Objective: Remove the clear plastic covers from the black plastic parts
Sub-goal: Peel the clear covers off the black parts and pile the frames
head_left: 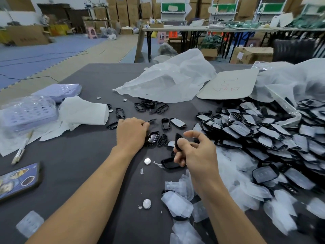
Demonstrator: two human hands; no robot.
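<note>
My right hand (195, 154) pinches a small black plastic part (178, 140) upright between thumb and fingers, above another glossy black part (170, 163) lying on the grey table (84, 155). My left hand (131, 132) rests knuckles-up on the table, its curled fingers on a glossy black shell (152, 138) and a thin black piece (150, 121) by its fingertips. A big heap of black parts with clear covers (260, 136) fills the right side. Peeled clear covers (179, 203) lie piled under my right forearm.
Bare black frames (149, 106) lie scattered at mid-table. Coin cells (147, 161) dot the cloth. A phone (17, 182) lies at the left edge, purple trays in plastic (28, 111) and white tissue (84, 111) behind it. A large white bag (168, 81) and a cardboard sheet (228, 85) lie at the back.
</note>
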